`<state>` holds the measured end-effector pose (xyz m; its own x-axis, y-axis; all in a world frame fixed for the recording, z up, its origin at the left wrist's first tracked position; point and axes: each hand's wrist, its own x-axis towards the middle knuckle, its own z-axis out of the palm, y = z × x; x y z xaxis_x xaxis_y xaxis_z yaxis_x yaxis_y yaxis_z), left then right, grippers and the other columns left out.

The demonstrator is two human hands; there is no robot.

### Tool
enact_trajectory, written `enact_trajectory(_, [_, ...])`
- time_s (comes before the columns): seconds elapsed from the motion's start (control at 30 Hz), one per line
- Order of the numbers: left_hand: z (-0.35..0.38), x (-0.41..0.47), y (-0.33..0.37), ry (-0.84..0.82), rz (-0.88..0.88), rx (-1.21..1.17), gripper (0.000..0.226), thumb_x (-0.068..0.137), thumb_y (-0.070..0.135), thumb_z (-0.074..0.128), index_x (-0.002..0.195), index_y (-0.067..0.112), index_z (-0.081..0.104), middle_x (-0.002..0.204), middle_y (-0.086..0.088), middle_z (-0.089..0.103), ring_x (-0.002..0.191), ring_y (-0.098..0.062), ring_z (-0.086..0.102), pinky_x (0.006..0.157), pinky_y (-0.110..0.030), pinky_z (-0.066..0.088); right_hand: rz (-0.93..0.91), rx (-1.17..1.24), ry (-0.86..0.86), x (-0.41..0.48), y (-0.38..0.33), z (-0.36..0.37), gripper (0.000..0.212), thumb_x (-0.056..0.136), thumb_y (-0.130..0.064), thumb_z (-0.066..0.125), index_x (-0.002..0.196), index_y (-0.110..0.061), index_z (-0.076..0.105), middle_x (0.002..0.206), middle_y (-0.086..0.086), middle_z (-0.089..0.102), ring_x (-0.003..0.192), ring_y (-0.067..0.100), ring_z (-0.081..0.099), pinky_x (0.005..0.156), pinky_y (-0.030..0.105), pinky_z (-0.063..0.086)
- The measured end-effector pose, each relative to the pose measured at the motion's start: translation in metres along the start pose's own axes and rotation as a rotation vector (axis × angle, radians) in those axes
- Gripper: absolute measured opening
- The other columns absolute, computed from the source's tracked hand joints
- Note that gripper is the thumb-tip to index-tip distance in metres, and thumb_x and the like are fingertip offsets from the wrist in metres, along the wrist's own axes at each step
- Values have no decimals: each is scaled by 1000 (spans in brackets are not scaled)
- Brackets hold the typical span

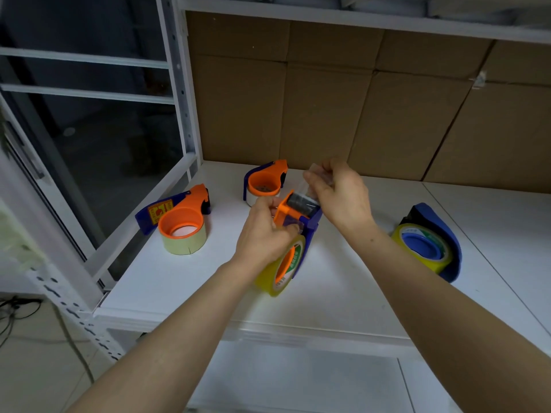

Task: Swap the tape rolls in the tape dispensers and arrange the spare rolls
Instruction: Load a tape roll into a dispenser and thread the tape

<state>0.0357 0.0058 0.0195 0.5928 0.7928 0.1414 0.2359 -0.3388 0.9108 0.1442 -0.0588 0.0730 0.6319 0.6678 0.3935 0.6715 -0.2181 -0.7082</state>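
I hold an orange-and-blue tape dispenser [293,217] above the middle of the white shelf [185,281], with a yellowish tape roll [275,277] mounted on it. My left hand [265,234] grips the dispenser near its orange head. My right hand [340,195] pinches the clear free end of tape [319,174] just above the black cutter. Three more dispensers lie on the shelf: one at the left [179,220] with a pale roll, one at the back [264,181] with a thin roll, and an all-blue one [429,242] at the right with a yellow roll.
Brown cardboard [343,99] lines the back of the shelf bay. White metal rack uprights [182,84] stand at the left, with a dark gap beyond them. Another shelf board [298,380] sits below the front edge. Cables [18,311] lie on the floor at lower left.
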Motion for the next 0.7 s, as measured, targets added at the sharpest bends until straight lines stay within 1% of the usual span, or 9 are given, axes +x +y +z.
enact_trajectory(0.07, [-1,-1,0,-13,-18,99,44,74,37,68,111,26,47,100,10,57,93,-12,56,83,-32,48,17,-8,-3,2,1,-1,29,91,-34,55,103,-8,55,116,0,66,99,25,64,83,39,52])
enact_trajectory(0.13, [-4,-3,3,-98,-77,264,58,65,51,63,115,27,47,107,2,55,97,-19,56,84,-38,50,33,-10,0,4,2,-2,29,91,-33,55,104,-7,56,115,0,67,101,24,64,83,38,52])
enact_trajectory(0.2, [-2,-9,5,-157,-89,511,74,66,52,67,127,23,38,112,-3,50,105,-24,53,81,-35,47,47,-22,7,5,3,-2,29,91,-33,54,105,-7,56,117,-2,66,104,22,63,83,39,52])
enact_trajectory(0.27, [4,-14,6,-81,-29,686,84,67,54,69,133,17,32,118,-6,49,111,-27,51,82,-37,45,46,-49,12,5,3,-2,28,92,-33,53,105,-8,55,119,-4,65,105,21,62,81,37,52])
enact_trajectory(0.3, [8,-14,6,-24,7,686,80,66,56,68,128,16,37,115,-6,52,109,-27,52,83,-38,46,37,-65,19,5,3,-1,28,92,-33,53,105,-8,55,119,-4,65,105,21,62,80,36,51])
enact_trajectory(0.4, [13,-9,8,88,24,472,63,62,68,63,100,19,51,92,0,59,89,-24,59,74,-40,51,-4,-88,40,4,1,-1,28,92,-33,53,103,-8,56,118,-2,66,105,22,62,80,34,49])
enact_trajectory(0.47, [13,-6,9,102,38,395,65,63,70,63,104,21,51,91,2,60,86,-21,59,71,-40,52,-13,-84,29,4,1,-1,25,92,-32,54,100,-9,55,116,-1,67,102,23,63,81,35,51])
enact_trajectory(0.6, [12,-7,9,124,69,397,65,66,63,69,115,26,50,94,5,61,89,-17,59,69,-33,51,-12,-73,18,3,3,-5,27,92,-34,52,101,-9,55,104,4,70,93,26,66,79,39,53])
enact_trajectory(0.7, [12,-9,9,144,85,425,61,67,62,69,111,24,53,99,4,62,91,-18,60,71,-33,51,-84,-336,70,-3,5,-7,33,95,-40,44,108,-11,52,109,2,68,97,27,63,69,31,44])
